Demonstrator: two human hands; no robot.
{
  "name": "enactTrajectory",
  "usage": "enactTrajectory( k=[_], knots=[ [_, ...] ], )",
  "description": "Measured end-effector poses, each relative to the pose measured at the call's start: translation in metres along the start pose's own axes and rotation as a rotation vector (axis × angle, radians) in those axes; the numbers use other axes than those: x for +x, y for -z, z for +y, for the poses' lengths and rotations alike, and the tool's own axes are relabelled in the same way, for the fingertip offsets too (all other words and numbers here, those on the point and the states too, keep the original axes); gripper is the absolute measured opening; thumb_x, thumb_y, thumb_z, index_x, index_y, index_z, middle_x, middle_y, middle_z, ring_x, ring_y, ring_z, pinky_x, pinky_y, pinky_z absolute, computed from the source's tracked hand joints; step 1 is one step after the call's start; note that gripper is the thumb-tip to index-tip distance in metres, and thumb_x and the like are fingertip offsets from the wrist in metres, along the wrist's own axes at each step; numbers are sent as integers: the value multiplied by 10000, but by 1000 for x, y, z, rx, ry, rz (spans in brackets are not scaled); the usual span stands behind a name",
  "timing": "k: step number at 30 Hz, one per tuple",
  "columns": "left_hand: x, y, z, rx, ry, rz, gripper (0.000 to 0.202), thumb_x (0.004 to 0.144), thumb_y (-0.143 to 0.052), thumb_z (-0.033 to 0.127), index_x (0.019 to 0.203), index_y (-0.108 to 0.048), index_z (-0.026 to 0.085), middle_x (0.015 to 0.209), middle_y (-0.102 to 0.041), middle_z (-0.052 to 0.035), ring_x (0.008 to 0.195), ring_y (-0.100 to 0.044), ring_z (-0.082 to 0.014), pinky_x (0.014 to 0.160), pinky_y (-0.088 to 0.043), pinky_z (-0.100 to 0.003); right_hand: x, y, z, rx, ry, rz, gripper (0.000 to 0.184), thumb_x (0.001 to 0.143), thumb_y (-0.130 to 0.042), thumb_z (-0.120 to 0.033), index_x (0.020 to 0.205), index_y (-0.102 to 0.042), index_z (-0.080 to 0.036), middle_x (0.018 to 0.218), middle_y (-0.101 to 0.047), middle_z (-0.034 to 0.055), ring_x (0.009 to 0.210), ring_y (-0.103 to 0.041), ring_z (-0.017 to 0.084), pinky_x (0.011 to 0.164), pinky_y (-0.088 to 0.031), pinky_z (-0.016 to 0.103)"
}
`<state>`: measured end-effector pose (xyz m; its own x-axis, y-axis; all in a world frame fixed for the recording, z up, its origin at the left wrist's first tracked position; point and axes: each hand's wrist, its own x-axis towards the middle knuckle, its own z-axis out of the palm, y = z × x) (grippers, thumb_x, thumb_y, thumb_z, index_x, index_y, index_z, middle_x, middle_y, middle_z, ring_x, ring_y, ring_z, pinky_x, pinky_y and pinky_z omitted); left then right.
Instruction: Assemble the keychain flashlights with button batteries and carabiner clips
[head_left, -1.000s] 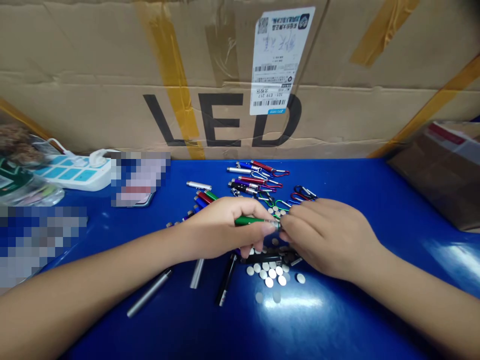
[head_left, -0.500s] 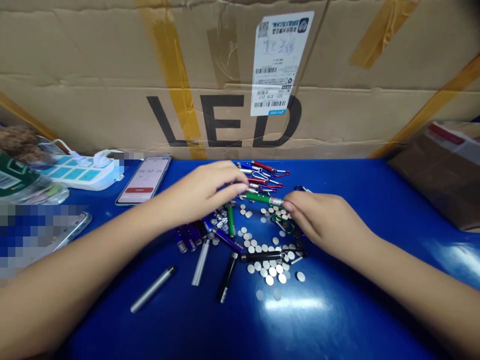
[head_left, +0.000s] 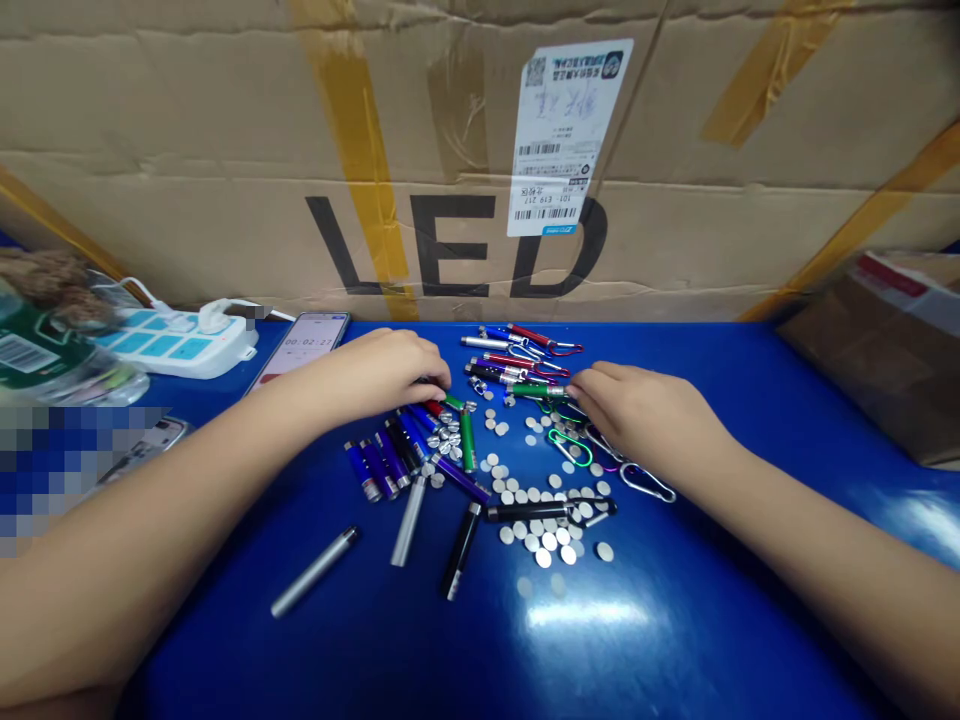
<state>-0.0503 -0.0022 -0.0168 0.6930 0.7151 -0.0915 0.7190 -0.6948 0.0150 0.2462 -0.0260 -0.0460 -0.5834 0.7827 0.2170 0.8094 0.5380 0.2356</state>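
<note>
Right hand (head_left: pixel 637 415) pinches a silver-tipped green penlight (head_left: pixel 534 391) — left hand (head_left: pixel 386 368) curls over coloured tubes (head_left: pixel 405 440), grip unclear.

Glossy blue tabletop (head_left: pixel 675 640). Brown cardboard box (head_left: pixel 150 150): black lettering, yellow tape stripes, white paper label (head_left: pixel 562 130). White-and-turquoise plastic power strip (head_left: pixel 180 345).

By my right hand (head_left: pixel 645 420): green metal penlight (head_left: pixel 536 391).

By my left hand (head_left: pixel 382 370): purple metal tubes (head_left: pixel 375 465), silver metal tubes (head_left: pixel 315 570), black metal tube (head_left: pixel 460 537), silvery-white button cells (head_left: pixel 544 545).

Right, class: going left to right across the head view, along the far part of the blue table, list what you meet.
White power strip → phone → left hand → green keychain torch → right hand → brown parcel.
</note>
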Motion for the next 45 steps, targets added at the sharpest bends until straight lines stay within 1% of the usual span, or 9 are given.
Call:
enactTrajectory(
  k=[5,11,15,20,24,28,32,40,45],
  knots=[
    [1,-4,-2,57,2,25,209,879,-544,302,1014,-687,232,993,-689,-27,920,-598,-197,775,-412,-296,-3,-1,-5,82,-23,30,301,954,-382,-338,900,-630,-176,818,-641,45,690,-590,179,509,-287,271],
    [2,-3,1,42,-15,30,203,887,-531,294,997,-689,231,981,-688,-25,906,-586,-187,777,-398,-292,-3,5,-14,132,92,106,276,933,-443,-327,977,-649,-149,890,-617,90,799,-557,218,674,-407,315],
    [1,-1,3,37,4,23,198,886,-532,287,987,-689,224,966,-685,-30,901,-581,-190,781,-398,-297,0,2,-13,133,61,84,275,919,-476,-314,1029,-656,-137,949,-616,120,828,-531,232,721,-416,345],
    [2,0,7,56,19,24,198,884,-536,285,979,-694,212,973,-681,-38,913,-588,-202,802,-417,-317,4,-7,-7,212,24,38,211,904,-507,-243,1016,-659,-151,960,-635,104,862,-544,229,748,-430,350],
    [5,2,23,50,26,164,237,920,-500,329,988,-684,196,987,-680,-54,919,-612,-209,849,-446,-351,4,-7,-6,257,50,134,173,895,-518,-208,974,-655,-138,917,-645,100,832,-555,227,739,-444,360],
    [8,-1,46,-92,-88,385,405,879,-593,397,1218,-571,177,1167,-652,-82,1060,-608,-210,914,-455,-332,0,0,-11,323,129,332,192,909,-505,-228,986,-647,-124,917,-663,113,815,-565,231,715,-456,369],
    [9,-8,58,-104,-163,519,244,906,-573,318,1112,-624,197,1072,-708,-41,1002,-655,-186,865,-459,-310,-3,3,-16,459,176,406,161,908,-520,-229,989,-626,-138,893,-665,99,795,-569,210,711,-467,355],
    [13,-22,55,-213,-130,532,196,930,-526,284,1047,-653,192,1024,-725,-32,971,-666,-175,842,-453,-305,-4,-8,-21,499,145,380,171,909,-529,-247,989,-635,-140,891,-667,90,788,-569,208,700,-452,357],
    [13,-28,57,-232,-119,569,187,900,-583,299,1038,-656,197,999,-728,-22,936,-670,-170,821,-438,-302,-6,-13,-21,484,133,414,189,906,-530,-241,1004,-641,-123,885,-663,97,788,-565,209,690,-441,358]
  ],
)
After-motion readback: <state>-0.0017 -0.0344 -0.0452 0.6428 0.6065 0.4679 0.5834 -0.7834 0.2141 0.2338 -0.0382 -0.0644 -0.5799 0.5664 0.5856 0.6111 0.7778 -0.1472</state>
